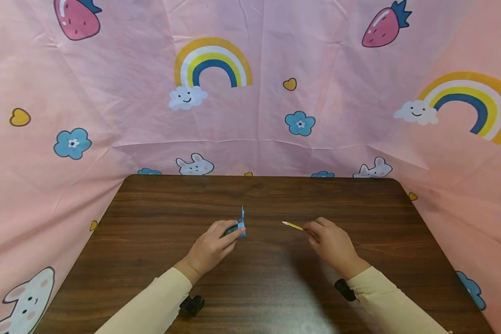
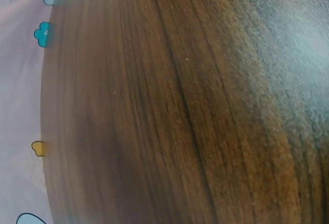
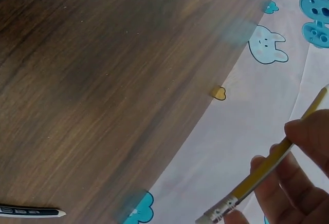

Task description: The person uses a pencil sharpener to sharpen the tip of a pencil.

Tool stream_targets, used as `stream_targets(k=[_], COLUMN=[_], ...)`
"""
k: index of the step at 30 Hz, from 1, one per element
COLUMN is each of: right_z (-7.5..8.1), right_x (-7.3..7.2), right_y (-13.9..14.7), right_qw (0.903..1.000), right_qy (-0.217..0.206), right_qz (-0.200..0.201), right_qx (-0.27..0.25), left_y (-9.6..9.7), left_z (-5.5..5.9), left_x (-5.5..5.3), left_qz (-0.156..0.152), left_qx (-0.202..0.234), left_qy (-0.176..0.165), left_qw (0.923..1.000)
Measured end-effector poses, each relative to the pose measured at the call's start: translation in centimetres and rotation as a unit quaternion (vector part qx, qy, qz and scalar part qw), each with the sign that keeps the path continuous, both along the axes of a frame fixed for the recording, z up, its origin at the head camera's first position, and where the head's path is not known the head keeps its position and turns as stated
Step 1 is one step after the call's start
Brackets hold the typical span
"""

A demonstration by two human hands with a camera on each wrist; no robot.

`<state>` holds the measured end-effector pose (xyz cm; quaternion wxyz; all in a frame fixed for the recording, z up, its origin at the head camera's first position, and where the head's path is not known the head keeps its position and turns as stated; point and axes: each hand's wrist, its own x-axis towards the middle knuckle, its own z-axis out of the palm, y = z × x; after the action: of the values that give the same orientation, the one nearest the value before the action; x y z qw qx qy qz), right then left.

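Note:
In the head view my left hand (image 1: 212,245) grips a small pencil sharpener (image 1: 241,228) with a dark body and a blue top. Its blue lid (image 3: 316,34) hangs open in the right wrist view, and holes show in the top. My right hand (image 1: 333,245) pinches a yellow pencil (image 3: 262,170) between thumb and fingers. The pale tip points left toward the sharpener, with a gap between them. At the pencil's other end is a metal band with an eraser (image 3: 205,219). The left wrist view shows neither hand nor sharpener.
Both hands are above a dark wooden table (image 1: 254,287). A black pencil with light lettering (image 3: 31,212) lies at the lower left of the right wrist view. A pink patterned cloth (image 1: 259,111) hangs behind the table and along its sides.

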<state>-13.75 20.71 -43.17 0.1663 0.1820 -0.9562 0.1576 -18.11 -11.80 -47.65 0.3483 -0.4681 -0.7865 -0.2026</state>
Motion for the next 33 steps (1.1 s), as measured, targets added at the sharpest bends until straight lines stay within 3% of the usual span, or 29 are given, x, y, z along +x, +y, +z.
stream_targets(k=[19, 33], right_z=[1.4, 2.3], right_x=[0.2, 0.2], right_y=[-0.5, -1.1], right_qw=[0.9965, 0.9915], right_qy=[0.066, 0.101], right_qz=[0.040, 0.075], right_qx=[0.033, 0.033], left_y=[1.0, 1.5], left_z=[2.2, 2.7], left_x=[1.0, 1.7], left_qz=[-0.028, -0.034], left_qx=[0.028, 0.050], left_qy=[-0.021, -0.060], left_qw=[0.9990, 0.9964])
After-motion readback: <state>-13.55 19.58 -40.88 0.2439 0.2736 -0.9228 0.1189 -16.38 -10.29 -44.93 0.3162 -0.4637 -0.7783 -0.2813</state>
